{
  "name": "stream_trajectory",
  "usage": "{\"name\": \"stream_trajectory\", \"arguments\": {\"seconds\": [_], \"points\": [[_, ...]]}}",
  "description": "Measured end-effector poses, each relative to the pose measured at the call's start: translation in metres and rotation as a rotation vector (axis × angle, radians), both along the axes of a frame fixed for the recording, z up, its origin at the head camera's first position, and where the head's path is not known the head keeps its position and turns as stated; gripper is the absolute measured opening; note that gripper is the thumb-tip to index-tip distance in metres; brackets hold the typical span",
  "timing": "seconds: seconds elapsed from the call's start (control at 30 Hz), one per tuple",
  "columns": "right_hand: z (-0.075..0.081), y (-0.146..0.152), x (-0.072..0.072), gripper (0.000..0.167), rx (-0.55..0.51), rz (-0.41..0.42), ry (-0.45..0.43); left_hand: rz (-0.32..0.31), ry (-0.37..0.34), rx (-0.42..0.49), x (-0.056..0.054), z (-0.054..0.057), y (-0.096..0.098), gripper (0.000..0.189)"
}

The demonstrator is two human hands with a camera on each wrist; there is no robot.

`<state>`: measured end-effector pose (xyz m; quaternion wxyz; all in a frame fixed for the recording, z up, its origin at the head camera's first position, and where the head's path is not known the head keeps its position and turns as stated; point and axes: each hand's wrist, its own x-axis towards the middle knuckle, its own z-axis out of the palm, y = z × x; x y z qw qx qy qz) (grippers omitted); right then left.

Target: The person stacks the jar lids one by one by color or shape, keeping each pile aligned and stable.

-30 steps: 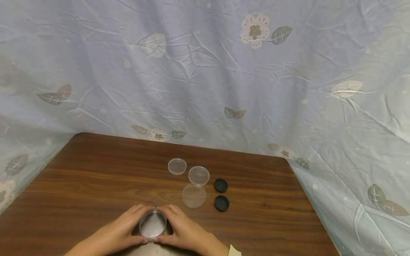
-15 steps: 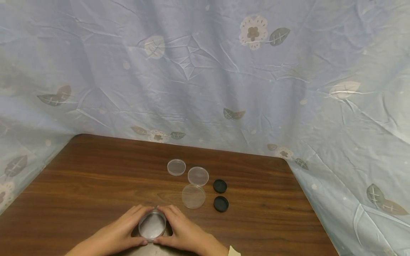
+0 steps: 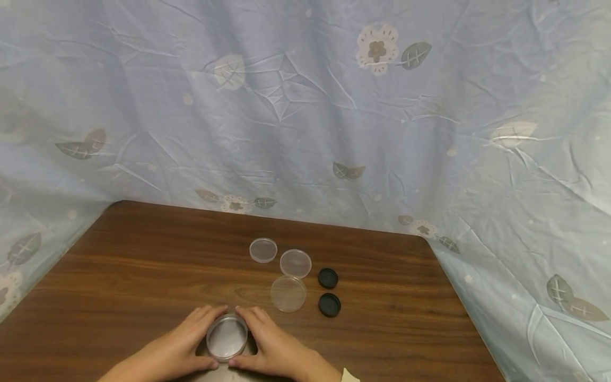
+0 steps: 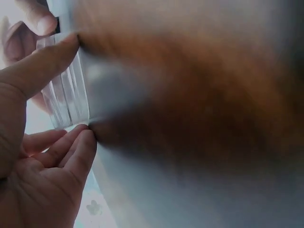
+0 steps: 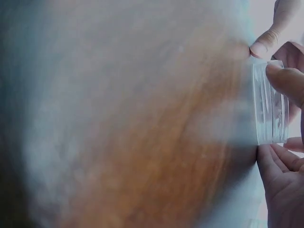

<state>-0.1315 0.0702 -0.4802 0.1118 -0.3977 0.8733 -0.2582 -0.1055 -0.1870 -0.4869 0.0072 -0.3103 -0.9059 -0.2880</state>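
A short stack of clear petri dishes (image 3: 227,338) sits on the table near its front edge, between the two hands. In the left wrist view the stacked clear walls (image 4: 71,97) show side-on, layer over layer. My left hand (image 3: 185,339) curves round the left side, its thumb at the near rim and its fingertips at the far rim. Mirroring it, my right hand (image 3: 272,342) holds the right side. The right wrist view has the right thumb lying against the stack's clear wall (image 5: 270,107), with the other fingertips low on the opposite side.
Beyond the hands to the right lie three clear round dishes or lids: a far one (image 3: 263,250), a middle one (image 3: 295,263) and a nearer one (image 3: 288,294). Two black round caps (image 3: 328,278) stand beside them. A patterned curtain (image 3: 305,132) hangs round the wooden table (image 3: 143,265).
Both hands stay round the stack almost unmoved. The fingertips at the far rim have drawn slightly apart, and the thumbs have shifted a little toward the near edge.
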Motion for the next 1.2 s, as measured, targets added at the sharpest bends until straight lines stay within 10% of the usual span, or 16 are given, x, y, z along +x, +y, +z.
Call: {"name": "stream_trajectory", "arguments": {"seconds": [0.47,1.2], "points": [[0.008,0.023,-0.017,0.079,-0.118,-0.012,-0.101,0.011,-0.074,0.035,-0.007,0.011,-0.006,0.097],[0.026,0.085,-0.087,0.078,-0.18,-0.285,-0.059,0.184,0.01,0.11,-0.077,0.016,-0.038,0.09]]}}
